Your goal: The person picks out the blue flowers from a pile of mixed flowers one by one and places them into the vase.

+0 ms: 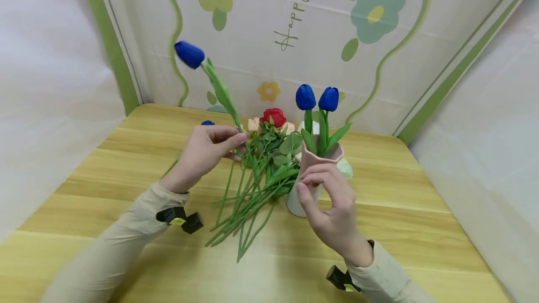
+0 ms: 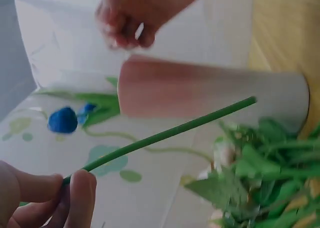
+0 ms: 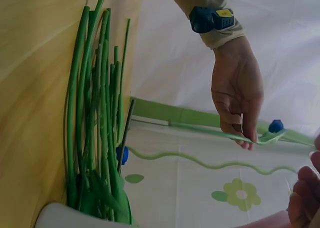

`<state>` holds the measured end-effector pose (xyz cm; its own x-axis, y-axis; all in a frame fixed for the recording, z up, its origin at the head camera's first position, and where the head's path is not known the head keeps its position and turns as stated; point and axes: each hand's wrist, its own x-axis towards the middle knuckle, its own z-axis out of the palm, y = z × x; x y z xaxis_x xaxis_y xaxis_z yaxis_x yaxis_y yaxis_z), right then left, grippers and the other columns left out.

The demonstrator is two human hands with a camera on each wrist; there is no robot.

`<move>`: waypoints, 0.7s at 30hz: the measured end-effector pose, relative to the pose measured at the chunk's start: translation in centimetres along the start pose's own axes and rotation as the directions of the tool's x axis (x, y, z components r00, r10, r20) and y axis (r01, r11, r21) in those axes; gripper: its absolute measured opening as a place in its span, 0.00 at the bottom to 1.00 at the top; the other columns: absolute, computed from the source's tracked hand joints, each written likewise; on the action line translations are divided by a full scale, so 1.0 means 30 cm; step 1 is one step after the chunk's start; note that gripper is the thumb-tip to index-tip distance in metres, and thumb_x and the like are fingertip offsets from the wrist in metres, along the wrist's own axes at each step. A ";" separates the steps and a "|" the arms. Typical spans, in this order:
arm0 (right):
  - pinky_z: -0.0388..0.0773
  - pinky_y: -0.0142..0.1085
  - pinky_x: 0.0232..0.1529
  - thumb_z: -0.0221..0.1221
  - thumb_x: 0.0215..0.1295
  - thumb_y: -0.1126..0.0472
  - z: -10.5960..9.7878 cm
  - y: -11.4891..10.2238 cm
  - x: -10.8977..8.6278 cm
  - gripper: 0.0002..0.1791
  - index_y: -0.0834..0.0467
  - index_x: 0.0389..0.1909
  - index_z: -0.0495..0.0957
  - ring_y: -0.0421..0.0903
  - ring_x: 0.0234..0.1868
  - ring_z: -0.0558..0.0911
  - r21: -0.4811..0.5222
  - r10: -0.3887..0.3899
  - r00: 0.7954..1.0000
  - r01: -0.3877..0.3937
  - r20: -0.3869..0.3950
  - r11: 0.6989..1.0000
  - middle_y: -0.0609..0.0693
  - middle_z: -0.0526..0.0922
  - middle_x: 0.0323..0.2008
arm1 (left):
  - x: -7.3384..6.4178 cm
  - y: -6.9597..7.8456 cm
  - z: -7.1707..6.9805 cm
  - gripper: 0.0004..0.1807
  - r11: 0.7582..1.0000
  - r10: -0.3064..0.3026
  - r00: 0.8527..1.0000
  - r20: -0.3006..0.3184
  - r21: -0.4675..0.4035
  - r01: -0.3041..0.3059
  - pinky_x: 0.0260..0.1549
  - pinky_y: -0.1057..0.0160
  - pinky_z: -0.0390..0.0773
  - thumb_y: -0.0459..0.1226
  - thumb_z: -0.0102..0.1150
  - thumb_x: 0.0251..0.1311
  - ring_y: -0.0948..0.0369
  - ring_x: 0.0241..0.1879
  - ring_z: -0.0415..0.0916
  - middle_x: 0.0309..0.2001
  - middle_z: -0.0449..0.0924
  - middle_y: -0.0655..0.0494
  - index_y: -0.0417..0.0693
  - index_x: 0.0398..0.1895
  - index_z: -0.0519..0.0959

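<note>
My left hand [image 1: 206,151] pinches the green stem of a blue tulip [image 1: 190,54] between thumb and fingers. The bloom leans up to the left; in the left wrist view the bare stem [image 2: 170,134] points toward a vase [image 2: 200,90], apart from it in space as far as I can tell. Pink at the top and white below, the vase [image 1: 297,201] stands upright holding two blue tulips [image 1: 305,97]. Just in front of it hovers my right hand [image 1: 334,207], fingers loosely bent, thumb apart from the index finger, nothing visibly held.
Beside the vase lies a pile of flowers with long green stems [image 1: 252,209] toward me, among them a red rose [image 1: 273,117]. Another blue bloom [image 1: 207,123] shows behind my left hand. A pale flower [image 1: 345,168] lies right of the vase. Printed cloth [image 1: 252,36] hangs behind the table.
</note>
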<state>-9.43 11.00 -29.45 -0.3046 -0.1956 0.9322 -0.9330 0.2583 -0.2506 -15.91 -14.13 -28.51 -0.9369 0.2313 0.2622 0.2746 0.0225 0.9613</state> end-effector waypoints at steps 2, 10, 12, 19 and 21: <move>0.70 0.34 0.36 0.58 0.64 0.66 0.010 0.008 -0.007 0.07 0.66 0.29 0.76 0.50 0.33 0.75 -0.001 0.019 0.999 -0.019 0.037 1.000 0.59 0.78 0.32 | -0.017 0.004 0.028 0.13 0.999 0.013 1.000 0.009 -0.037 -0.013 0.35 0.52 0.82 0.39 0.61 0.67 0.49 0.38 0.81 0.39 0.83 0.40 0.38 0.44 0.84; 0.71 0.34 0.35 0.60 0.64 0.63 0.044 0.036 -0.027 0.06 0.62 0.37 0.80 0.49 0.37 0.77 -0.038 0.122 0.980 -0.117 0.157 0.992 0.54 0.80 0.37 | -0.078 0.004 0.127 0.10 0.993 0.114 0.992 0.047 0.016 -0.115 0.29 0.55 0.81 0.38 0.58 0.69 0.53 0.34 0.79 0.36 0.84 0.47 0.43 0.41 0.86; 0.71 0.32 0.34 0.61 0.64 0.63 0.046 0.036 -0.025 0.06 0.61 0.39 0.80 0.48 0.36 0.77 -0.062 0.157 0.971 -0.147 0.183 0.987 0.53 0.80 0.38 | -0.092 0.011 0.141 0.09 0.989 0.142 0.988 0.059 0.036 -0.144 0.28 0.54 0.80 0.38 0.58 0.69 0.54 0.31 0.78 0.35 0.84 0.49 0.45 0.41 0.86; 0.70 0.32 0.27 0.63 0.62 0.67 0.042 0.033 -0.006 0.02 0.58 0.34 0.82 0.42 0.31 0.76 -0.080 0.226 0.941 -0.213 0.250 0.974 0.46 0.80 0.31 | -0.122 0.034 0.171 0.08 0.984 0.159 0.983 0.095 0.065 -0.165 0.27 0.58 0.79 0.37 0.60 0.68 0.52 0.27 0.77 0.38 0.85 0.53 0.47 0.42 0.87; 0.70 0.34 0.25 0.64 0.62 0.68 0.040 0.032 0.007 0.03 0.57 0.33 0.82 0.42 0.29 0.75 -0.066 0.238 0.934 -0.229 0.267 0.971 0.44 0.80 0.30 | -0.122 0.035 0.175 0.08 0.983 0.165 0.982 0.092 0.062 -0.171 0.27 0.58 0.78 0.38 0.60 0.68 0.52 0.27 0.77 0.38 0.85 0.54 0.47 0.42 0.87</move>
<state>-10.64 10.07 -29.80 -0.5577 -0.3739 0.7411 -0.8239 0.3579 -0.4394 -11.06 -9.85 -28.89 -0.8550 0.3200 0.4081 0.4433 0.0428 0.8953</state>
